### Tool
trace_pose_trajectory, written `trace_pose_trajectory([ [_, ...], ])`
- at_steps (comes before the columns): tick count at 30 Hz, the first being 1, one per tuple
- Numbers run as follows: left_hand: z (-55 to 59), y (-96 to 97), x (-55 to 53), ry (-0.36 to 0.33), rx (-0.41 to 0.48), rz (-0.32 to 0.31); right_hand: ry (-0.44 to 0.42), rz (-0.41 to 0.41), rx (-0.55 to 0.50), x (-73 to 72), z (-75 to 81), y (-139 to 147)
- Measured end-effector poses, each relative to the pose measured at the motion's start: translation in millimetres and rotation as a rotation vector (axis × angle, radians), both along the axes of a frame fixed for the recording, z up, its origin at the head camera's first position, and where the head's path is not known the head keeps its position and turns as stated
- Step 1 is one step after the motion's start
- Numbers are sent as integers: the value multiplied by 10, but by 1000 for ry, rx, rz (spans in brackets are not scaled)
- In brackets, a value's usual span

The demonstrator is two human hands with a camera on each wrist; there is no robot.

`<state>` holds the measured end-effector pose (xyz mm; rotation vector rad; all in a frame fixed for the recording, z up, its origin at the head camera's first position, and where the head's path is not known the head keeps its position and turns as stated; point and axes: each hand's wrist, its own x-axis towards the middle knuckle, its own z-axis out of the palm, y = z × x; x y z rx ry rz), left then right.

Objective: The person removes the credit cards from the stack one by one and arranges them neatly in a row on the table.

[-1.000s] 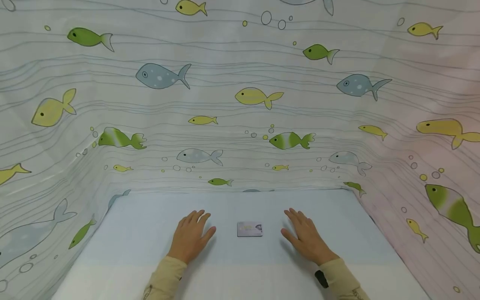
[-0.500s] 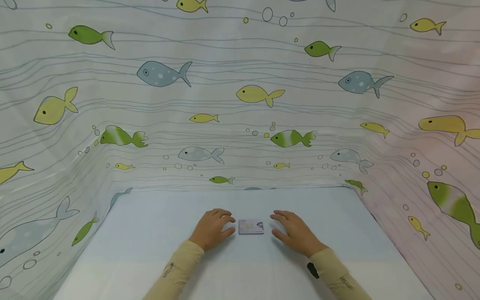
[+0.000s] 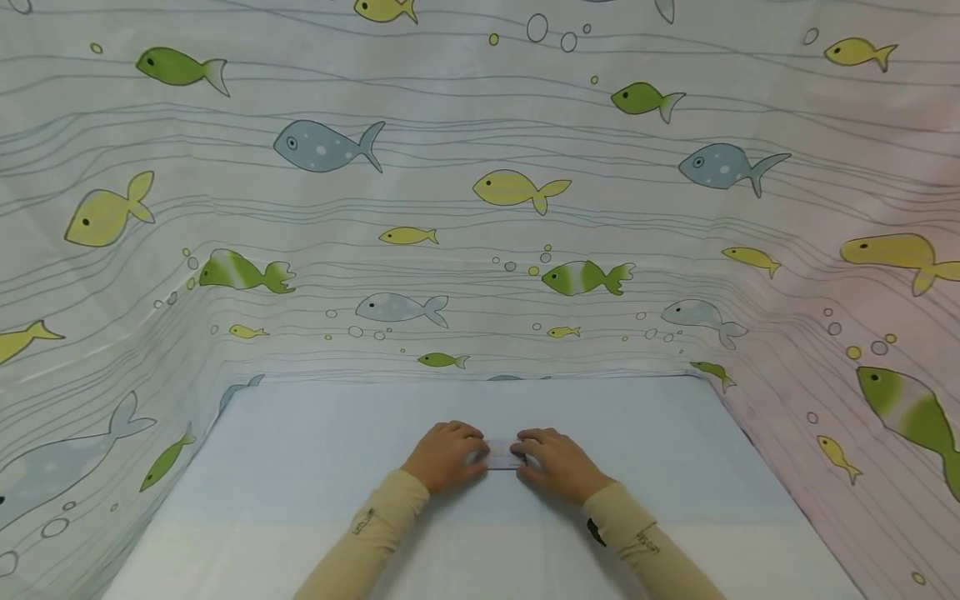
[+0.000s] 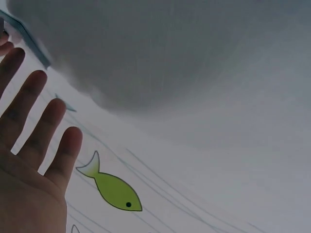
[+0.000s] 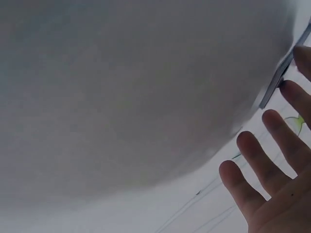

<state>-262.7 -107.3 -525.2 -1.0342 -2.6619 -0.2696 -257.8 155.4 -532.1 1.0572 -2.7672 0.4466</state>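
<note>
A small, flat, pale lilac card (image 3: 504, 455) with a dark mark near its right end lies on the white table, its long side running left to right. At its left end my left hand (image 3: 448, 457) grips the edge between thumb and fingers. The right hand (image 3: 558, 463) grips the opposite end the same way, covering the dark mark in part. In the left wrist view the card's dark edge (image 4: 33, 46) shows at the upper left, beyond the spread outer fingers. The right wrist view shows its edge (image 5: 278, 80) against the fingertips.
The white tabletop (image 3: 300, 450) spreads around both hands. A fish-print cloth (image 3: 480, 267) rises as a wall behind the table and along its left and right sides. Both forearms wear beige sleeves (image 3: 382, 508).
Both hands have come inward from either side and met the card's ends, and their fingers have closed in on it. The card has stayed in about the same place.
</note>
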Motion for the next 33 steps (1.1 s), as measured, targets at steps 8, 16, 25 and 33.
trace_pose_trajectory([
  [8,-16,15,13,56,-8,-30,15,-31,39,40,57,-47],
  [16,11,37,42,16,-41,-29,23,-31,65,50,57,-58],
  [25,45,63,32,-35,-88,-23,-44,-39,45,-12,59,-68],
  [33,54,74,25,-36,-121,-16,-141,-54,64,-89,70,-83],
])
